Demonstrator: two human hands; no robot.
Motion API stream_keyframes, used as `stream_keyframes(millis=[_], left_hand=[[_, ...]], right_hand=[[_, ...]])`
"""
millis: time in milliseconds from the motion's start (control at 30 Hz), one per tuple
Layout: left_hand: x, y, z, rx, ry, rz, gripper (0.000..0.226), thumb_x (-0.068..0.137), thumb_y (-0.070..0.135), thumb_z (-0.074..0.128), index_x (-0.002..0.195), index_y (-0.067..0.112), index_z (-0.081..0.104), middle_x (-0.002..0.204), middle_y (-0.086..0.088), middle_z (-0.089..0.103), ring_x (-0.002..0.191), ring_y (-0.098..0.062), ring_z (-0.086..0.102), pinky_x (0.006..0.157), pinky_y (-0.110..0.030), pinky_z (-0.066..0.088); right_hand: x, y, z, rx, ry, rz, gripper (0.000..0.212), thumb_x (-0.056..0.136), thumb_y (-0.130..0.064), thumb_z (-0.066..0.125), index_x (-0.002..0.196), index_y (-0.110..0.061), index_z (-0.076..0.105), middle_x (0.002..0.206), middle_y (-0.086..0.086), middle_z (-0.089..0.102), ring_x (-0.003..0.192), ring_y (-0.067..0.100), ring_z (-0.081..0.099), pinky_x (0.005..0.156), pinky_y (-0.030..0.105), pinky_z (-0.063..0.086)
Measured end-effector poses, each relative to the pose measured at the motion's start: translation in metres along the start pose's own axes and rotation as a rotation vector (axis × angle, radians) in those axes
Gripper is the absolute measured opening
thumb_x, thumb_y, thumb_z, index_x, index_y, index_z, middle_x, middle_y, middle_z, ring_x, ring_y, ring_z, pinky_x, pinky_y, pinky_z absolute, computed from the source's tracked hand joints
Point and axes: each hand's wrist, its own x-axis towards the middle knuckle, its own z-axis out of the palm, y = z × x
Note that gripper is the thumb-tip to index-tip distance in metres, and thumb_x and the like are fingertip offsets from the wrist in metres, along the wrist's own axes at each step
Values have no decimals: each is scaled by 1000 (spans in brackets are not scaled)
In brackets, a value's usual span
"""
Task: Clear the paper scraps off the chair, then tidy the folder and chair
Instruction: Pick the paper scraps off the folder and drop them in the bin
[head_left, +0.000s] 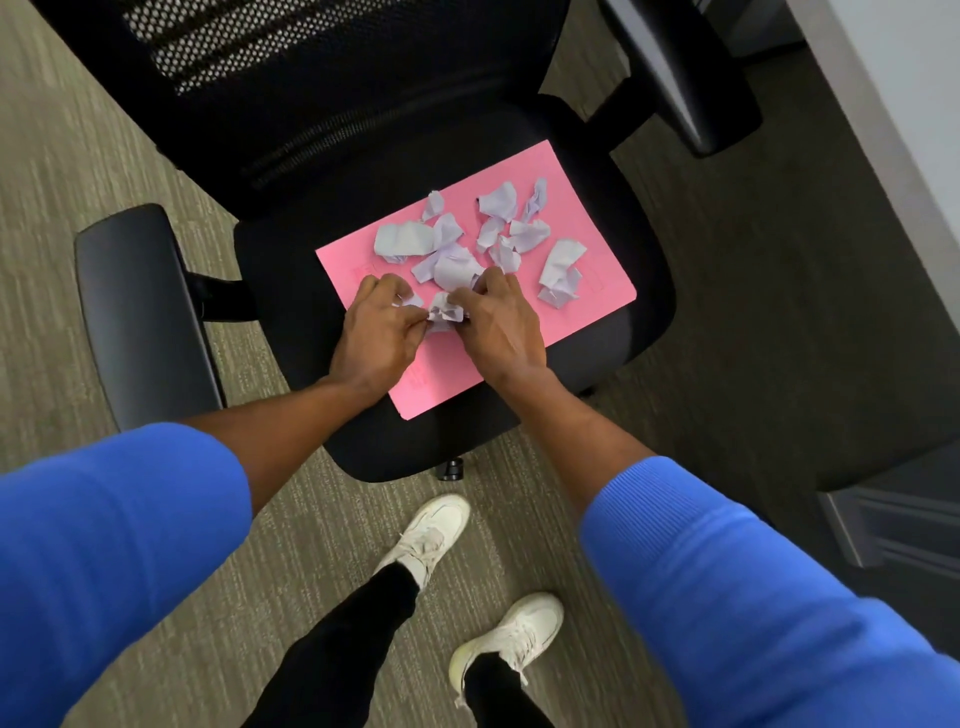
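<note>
Pink folder (582, 208), about fifteen scraps (405, 239)

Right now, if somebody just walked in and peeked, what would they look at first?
Probably the bright pink paper folder lying flat on the seat of the black mesh office chair, because it glows against all that black. Crumpled pale lilac paper scraps are scattered over it. At the folder's near edge, the left hand and right hand pinch one scrunched scrap between them.

Office: mesh swivel chair (322, 104), carpet (62, 171)
</note>
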Motion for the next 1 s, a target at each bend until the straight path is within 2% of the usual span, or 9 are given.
stream_keyframes(millis=[167,267,367,433,700,833,1000], left_hand=[[1,3,-5,-49,-4,-6,19,97,11,74,104,-5,83,107,-19,70,105,-38,63,85,-52,55],[-5,3,-9,-60,-3,18,15,94,9,76,98,-5,82,102,-18,72,99,-37,65,81,-52,56],[-14,0,-13,-67,1,24,14,91,8,80,97,-4,83,99,-17,73,97,-35,67,79,-47,56],[-20,-2,-16,-69,10,20,13,90,8,81,97,-3,83,99,-17,73,96,-35,67,78,-44,55],[-46,14,-27,-98,83,-20,9,88,6,83,92,-3,82,97,-14,75,94,-34,69,79,-42,55],[-63,40,-22,-144,105,-21,8,87,4,84,91,-2,82,97,-13,75,93,-33,70,78,-46,58],[-88,84,1,-223,109,7,4,86,5,85,89,2,82,96,-8,75,93,-27,70,81,-35,54]], right_hand=[[-4,-2,-3,102,44,32,33,95,-16,75,128,-12,74,114,13,62,111,34,59,72,33,38],[-10,-1,-10,154,57,49,34,93,-9,77,126,-11,76,114,13,64,108,34,62,75,32,44],[-17,3,-20,208,104,55,30,91,-2,76,121,-8,78,112,15,66,104,34,65,79,40,57],[-21,6,-26,233,132,76,31,93,1,73,122,-9,78,112,14,66,104,33,66,82,44,60],[-50,21,-46,361,280,162,22,94,-10,78,115,-12,82,103,5,68,93,21,65,78,36,58],[-89,42,-55,361,361,158,18,92,-13,80,110,-11,83,97,4,67,88,21,65,73,37,58],[-163,87,-53,309,412,208,14,90,-13,82,104,-17,85,94,1,66,86,21,66,73,31,55]])
